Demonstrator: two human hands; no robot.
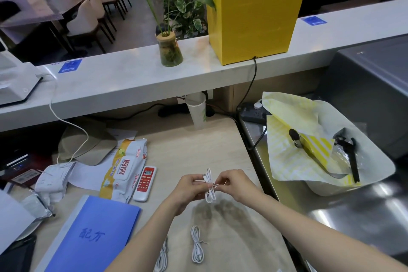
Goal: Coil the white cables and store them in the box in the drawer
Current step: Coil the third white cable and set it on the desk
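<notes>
Above the wooden desk, my left hand grips a bundled white cable around its middle, loops sticking out above and below. My right hand pinches a thin tie or cable end at the bundle's waist. A second coiled white cable lies on the desk near me, tied at its middle. A third white cable lies left of it, partly hidden under my left forearm. No drawer or box is in view.
A blue folder, a wet-wipes pack and a red-and-white remote lie at left. A paper cup stands at the back. At right, a white tub with yellow paper sits on a steel counter.
</notes>
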